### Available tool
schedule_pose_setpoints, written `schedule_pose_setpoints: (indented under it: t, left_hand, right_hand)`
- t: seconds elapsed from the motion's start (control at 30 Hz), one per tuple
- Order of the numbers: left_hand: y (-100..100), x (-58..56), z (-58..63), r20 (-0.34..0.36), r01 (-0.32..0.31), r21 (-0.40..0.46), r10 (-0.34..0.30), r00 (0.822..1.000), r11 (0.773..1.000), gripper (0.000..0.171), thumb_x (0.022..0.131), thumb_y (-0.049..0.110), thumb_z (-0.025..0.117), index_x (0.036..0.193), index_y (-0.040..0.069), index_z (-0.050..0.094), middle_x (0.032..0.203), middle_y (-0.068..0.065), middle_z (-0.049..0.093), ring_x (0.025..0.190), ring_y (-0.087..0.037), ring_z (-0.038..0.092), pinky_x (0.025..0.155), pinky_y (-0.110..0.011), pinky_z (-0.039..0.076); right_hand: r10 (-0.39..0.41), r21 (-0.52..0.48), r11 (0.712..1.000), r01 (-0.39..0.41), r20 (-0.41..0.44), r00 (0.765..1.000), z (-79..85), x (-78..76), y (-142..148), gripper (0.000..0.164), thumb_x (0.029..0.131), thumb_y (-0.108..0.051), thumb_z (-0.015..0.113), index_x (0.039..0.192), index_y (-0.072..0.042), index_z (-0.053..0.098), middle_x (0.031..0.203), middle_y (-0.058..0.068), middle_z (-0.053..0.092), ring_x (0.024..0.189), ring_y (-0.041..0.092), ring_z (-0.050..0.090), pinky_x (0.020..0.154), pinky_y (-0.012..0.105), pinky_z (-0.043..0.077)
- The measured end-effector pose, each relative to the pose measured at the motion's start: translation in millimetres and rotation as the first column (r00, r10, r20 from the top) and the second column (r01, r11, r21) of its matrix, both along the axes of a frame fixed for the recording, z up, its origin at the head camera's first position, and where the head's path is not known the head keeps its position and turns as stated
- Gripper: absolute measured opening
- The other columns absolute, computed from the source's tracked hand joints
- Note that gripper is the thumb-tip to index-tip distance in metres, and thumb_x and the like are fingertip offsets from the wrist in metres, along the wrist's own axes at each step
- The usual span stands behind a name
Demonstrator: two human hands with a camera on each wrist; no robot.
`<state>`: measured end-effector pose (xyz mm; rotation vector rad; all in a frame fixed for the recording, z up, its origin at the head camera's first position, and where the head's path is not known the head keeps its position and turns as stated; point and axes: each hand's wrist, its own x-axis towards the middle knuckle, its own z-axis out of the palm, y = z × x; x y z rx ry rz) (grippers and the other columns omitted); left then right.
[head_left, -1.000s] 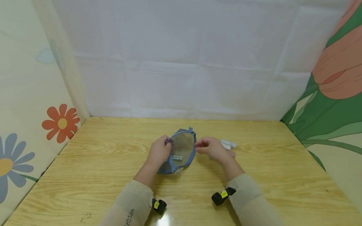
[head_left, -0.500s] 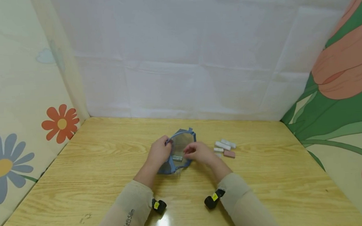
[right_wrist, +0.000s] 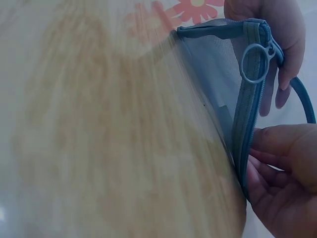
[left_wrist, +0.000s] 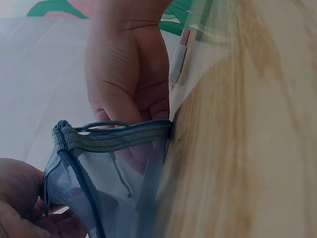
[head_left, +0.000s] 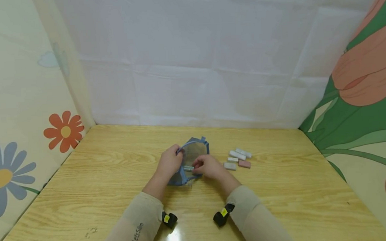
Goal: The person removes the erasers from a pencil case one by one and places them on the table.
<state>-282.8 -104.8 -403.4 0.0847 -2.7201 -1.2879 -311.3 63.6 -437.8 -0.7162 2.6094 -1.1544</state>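
Note:
In the head view my left hand (head_left: pixel 170 161) grips the rim of a blue mesh zipper pouch (head_left: pixel 195 149), which lies on its side with its mouth open to the right. A small grey-green block (head_left: pixel 188 168) lies inside. My right hand (head_left: pixel 209 167) reaches into the mouth, its fingertips at the block's right end; whether they pinch it is hidden. From the left wrist, the right fingers (left_wrist: pixel 133 156) show through the mesh, past the zipper band (left_wrist: pixel 119 139). A ring-shaped zipper pull (right_wrist: pixel 255 63) hangs at the pouch's corner in the right wrist view.
Right of the pouch, several small blocks lie loosely grouped on the wooden table (head_left: pixel 280 188): a pink block (head_left: pixel 245 164), a grey block (head_left: pixel 230 166) and some whitish blocks (head_left: pixel 237 155). A white sheet (head_left: pixel 184 63) hangs behind the table.
My right hand has moved left from beside the pouch into its mouth, down to the block. The blocks it covered on the table now show. My left hand and the pouch hold still.

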Motion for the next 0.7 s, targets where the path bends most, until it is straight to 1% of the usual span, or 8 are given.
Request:
schedule_pose_setpoints:
  t: [0.13,0.33,0.5,0.7]
  left_hand:
    - [0.0,0.9,0.8,0.002,0.004,0.005,-0.004,1.0,1.0,0.011,0.089,0.015,0.05,0.083,0.01,0.057,0.076,-0.004,0.057,0.07,-0.021,0.053,0.059,-0.03,0.041]
    - [0.4,3.0,2.2,-0.001,0.012,0.014,-0.012,1.0,1.0,0.011,0.089,0.015,0.05,0.083,0.009,0.057,0.075,-0.004,0.057,0.069,-0.021,0.053,0.058,-0.03,0.041]
    - [0.7,3.4,2.7,0.001,0.012,0.018,-0.012,1.0,1.0,0.011,0.089,0.015,0.05,0.083,0.009,0.058,0.075,-0.004,0.058,0.069,-0.021,0.053,0.058,-0.03,0.041]
    - [0.3,3.7,2.7,0.001,0.011,0.02,-0.011,1.0,1.0,0.011,0.089,0.014,0.05,0.084,0.009,0.058,0.076,-0.004,0.058,0.07,-0.021,0.053,0.059,-0.03,0.042]
  right_hand:
    - [-0.003,0.037,0.999,0.005,-0.037,0.999,-0.2,2.0,-3.3,0.017,0.075,-0.014,0.073,0.089,-0.008,0.067,0.076,-0.002,0.062,0.069,0.008,0.055,0.064,0.023,0.045]
    - [-0.054,0.079,0.995,0.058,-0.057,0.997,-1.0,2.9,-8.4,0.012,0.074,-0.01,0.072,0.084,-0.008,0.066,0.072,-0.002,0.06,0.066,0.009,0.052,0.062,0.023,0.044]
    - [-0.063,0.075,0.995,0.067,-0.055,0.996,0.2,3.0,-6.9,0.01,0.075,-0.01,0.071,0.084,-0.009,0.065,0.073,-0.002,0.06,0.067,0.01,0.053,0.062,0.024,0.044]
    - [-0.058,0.045,0.997,0.06,-0.049,0.997,1.3,2.0,-0.6,0.012,0.077,-0.012,0.07,0.088,-0.009,0.066,0.078,-0.001,0.062,0.072,0.011,0.055,0.067,0.026,0.046]
